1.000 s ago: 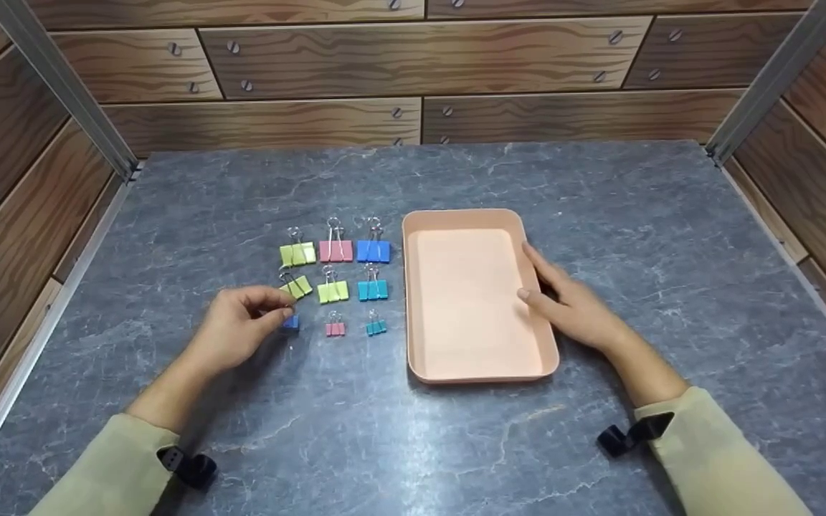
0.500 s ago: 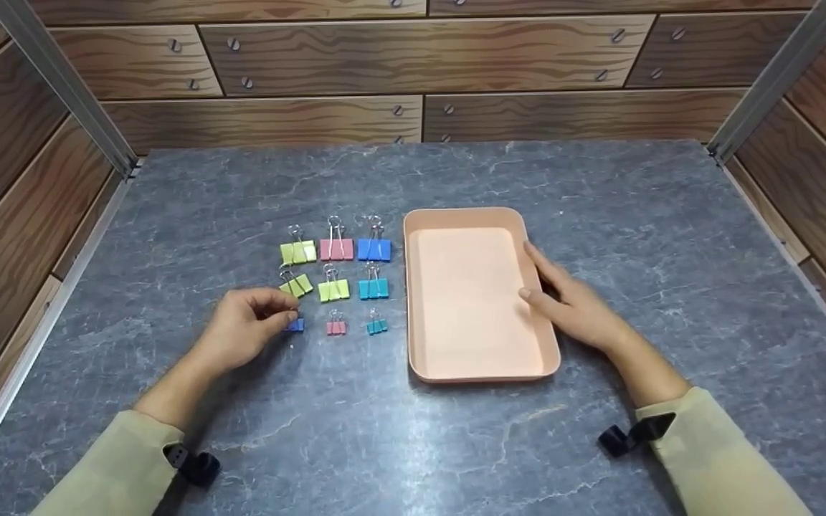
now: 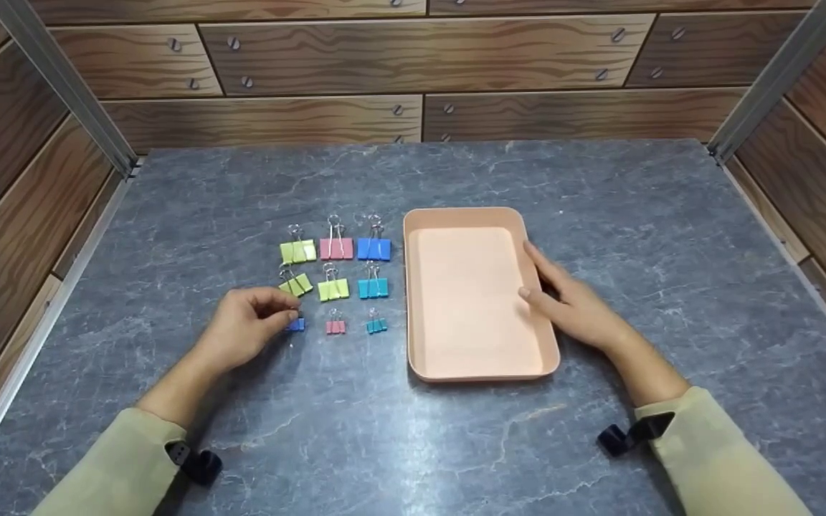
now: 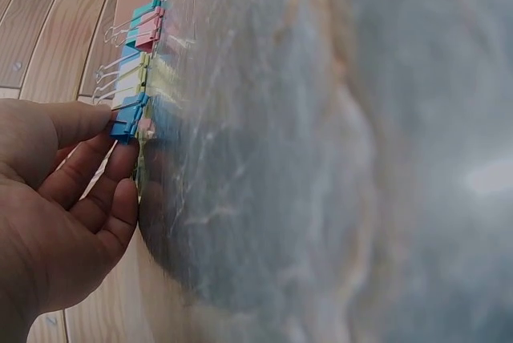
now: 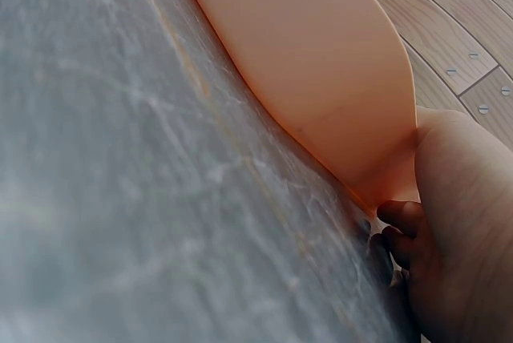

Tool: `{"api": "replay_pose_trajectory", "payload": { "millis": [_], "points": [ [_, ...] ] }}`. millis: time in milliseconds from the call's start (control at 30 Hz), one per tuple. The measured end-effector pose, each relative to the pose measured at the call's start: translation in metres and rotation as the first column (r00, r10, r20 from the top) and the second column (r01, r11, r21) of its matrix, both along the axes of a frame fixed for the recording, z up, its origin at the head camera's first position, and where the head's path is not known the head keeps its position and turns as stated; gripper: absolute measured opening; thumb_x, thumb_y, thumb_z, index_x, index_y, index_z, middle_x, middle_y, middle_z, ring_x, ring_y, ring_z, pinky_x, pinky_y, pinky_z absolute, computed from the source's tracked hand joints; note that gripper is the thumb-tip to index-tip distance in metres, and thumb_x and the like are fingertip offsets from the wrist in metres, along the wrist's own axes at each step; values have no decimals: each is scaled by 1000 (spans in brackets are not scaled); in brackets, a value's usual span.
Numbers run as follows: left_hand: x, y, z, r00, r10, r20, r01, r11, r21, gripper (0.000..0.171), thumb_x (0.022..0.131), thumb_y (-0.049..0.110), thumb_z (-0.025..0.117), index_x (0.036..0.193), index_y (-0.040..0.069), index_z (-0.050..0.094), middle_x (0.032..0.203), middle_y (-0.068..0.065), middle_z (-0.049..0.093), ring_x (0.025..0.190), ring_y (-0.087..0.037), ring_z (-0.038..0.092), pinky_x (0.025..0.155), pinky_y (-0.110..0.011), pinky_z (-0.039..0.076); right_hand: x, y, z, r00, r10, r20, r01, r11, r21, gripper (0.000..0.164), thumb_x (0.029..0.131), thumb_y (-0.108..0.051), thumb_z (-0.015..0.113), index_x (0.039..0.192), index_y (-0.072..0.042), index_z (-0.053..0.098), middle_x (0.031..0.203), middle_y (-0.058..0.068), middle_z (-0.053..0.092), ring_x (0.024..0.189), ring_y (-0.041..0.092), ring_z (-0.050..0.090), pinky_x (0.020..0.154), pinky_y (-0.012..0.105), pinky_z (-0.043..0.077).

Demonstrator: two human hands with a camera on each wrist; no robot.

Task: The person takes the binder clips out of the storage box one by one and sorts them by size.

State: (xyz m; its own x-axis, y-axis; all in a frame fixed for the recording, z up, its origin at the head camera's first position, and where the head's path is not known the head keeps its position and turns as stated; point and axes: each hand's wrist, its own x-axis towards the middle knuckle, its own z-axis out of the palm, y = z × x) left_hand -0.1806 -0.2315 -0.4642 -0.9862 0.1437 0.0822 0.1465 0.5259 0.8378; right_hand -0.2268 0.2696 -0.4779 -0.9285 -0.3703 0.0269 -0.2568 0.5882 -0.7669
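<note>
My left hand (image 3: 244, 326) pinches a small blue binder clip (image 3: 296, 325) at the left end of the nearest row. In the left wrist view, thumb and fingers hold that clip by its handle end, and its blue body stands out past them. Beside it lie a small pink binder clip (image 3: 335, 327) and a small teal binder clip (image 3: 376, 326). My right hand (image 3: 578, 308) grips the right wall of a peach tray (image 3: 477, 301), thumb over the rim and fingers along the outside. The right wrist view shows the tray's outer wall (image 5: 321, 62) with curled fingers by its base.
Behind the nearest row lie a tilted green clip (image 3: 296, 285), a lime clip (image 3: 333, 289) and a larger teal clip (image 3: 373, 288). The farthest row has yellow-green (image 3: 298, 251), pink (image 3: 336, 249) and blue (image 3: 374, 249) clips. Wood-patterned panels (image 3: 420, 57) enclose the marbled table (image 3: 312, 430).
My left hand has shifted slightly right with the small blue binder clip, mostly in the first half second. The right hand and the tray have stayed in place.
</note>
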Motion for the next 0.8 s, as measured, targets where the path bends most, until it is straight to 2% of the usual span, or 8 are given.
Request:
{"api": "replay_pose_trajectory", "payload": {
  "millis": [567,800],
  "points": [
    [-2,0,-3,1000,23,10,-23,1000,-13,12,93,0,78,104,2,81,98,-7,79,89,-19,67,77,-23,54,-1,-1,-2,1000,-9,2,9,1000,4,77,107,-46,61,171,-31,20,173,15,25,157,36,25,126,57,21],
    [-2,-1,-2,1000,20,7,-20,1000,14,14,92,-2,78,106,-1,80,101,-10,79,91,-18,68,79,-21,54,-2,-1,-3,1000,-8,0,8,1000,9,77,108,-46,60,171,-33,19,173,16,25,157,37,25,126,58,21]
  ]
}}
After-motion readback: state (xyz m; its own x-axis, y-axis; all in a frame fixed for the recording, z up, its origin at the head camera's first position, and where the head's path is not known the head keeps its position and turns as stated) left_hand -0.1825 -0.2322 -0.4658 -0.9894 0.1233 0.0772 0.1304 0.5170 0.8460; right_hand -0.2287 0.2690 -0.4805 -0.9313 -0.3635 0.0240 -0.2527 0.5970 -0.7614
